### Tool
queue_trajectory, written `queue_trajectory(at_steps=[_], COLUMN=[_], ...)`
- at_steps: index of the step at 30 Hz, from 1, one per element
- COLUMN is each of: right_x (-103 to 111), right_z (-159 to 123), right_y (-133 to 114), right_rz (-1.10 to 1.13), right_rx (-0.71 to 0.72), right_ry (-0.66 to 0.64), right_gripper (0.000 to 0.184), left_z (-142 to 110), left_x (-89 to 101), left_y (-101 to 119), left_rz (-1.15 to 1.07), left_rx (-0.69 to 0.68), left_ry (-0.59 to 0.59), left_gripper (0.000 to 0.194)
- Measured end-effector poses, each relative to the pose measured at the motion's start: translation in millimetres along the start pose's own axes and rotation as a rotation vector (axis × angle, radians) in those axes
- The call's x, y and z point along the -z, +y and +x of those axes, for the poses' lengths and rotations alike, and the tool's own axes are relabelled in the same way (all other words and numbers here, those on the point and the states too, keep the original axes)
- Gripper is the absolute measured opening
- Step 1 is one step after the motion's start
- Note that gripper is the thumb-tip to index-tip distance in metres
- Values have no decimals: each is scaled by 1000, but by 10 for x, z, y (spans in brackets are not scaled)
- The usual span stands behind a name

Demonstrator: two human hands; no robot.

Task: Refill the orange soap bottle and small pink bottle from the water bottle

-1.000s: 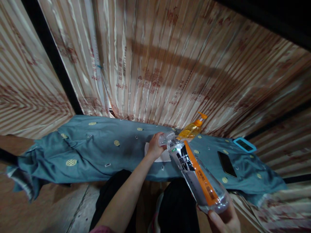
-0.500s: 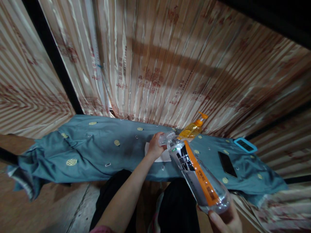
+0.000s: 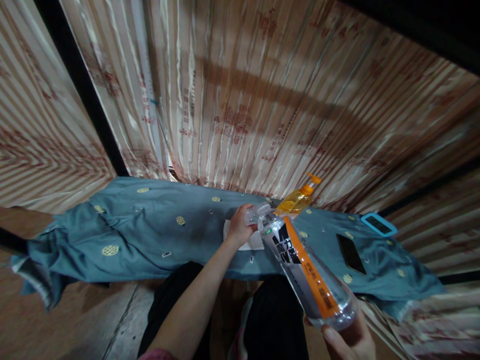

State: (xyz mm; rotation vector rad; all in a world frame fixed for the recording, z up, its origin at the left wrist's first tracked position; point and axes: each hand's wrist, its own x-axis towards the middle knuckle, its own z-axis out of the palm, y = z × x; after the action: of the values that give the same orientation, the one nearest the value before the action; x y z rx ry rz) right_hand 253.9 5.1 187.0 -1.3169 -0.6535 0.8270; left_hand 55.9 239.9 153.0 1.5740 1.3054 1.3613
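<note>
My right hand [image 3: 348,340] grips the base of a clear plastic bottle [image 3: 305,272] with a black, white and orange label. The bottle is tilted with its neck pointing away, toward my left hand [image 3: 240,225]. My left hand is closed around a small clear container [image 3: 254,214] at the bottle's mouth, just above a white cloth or paper [image 3: 252,243] lying on the blue patterned fabric [image 3: 150,230]. An orange pump bottle [image 3: 298,199] stands just behind the two.
A dark phone [image 3: 350,253] lies on the blue fabric to the right, and a blue-rimmed device [image 3: 378,224] sits farther right. Striped curtains [image 3: 243,100] hang behind. My dark-clothed legs [image 3: 270,320] are below, over a brown floor [image 3: 75,320].
</note>
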Motion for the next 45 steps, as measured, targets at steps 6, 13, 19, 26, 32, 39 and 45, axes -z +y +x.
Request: queue_trajectory(at_steps=[6,13,19,26,32,39,45], right_x=[-19,29,59,-4,55,-31,-51], right_z=[-8,13,39,1,32,-15,-29], right_y=[-18,-11,15,-16,-17,-41,-67], right_rz=[-9,-27,-65,-61,-90,-37,-38], right_rx=[11,18,25,37,-6,10,-2], right_ry=[-10,-25,-41,-12,-50,-3,14], right_gripper=[83,81,82,82,86,84,85], left_z=[-3,-11,-10,-8,-8,-10,-12], left_x=[0,8,11,10,11,9,9], left_y=[4,29,38,40,33,26,30], left_rz=[4,-2,-15,-12,-20,-20,-21], left_rx=[0,5,8,17,18,11,14], left_ry=[5,8,11,11,6,15,11], left_gripper=[65,64,64,66,65,64,64])
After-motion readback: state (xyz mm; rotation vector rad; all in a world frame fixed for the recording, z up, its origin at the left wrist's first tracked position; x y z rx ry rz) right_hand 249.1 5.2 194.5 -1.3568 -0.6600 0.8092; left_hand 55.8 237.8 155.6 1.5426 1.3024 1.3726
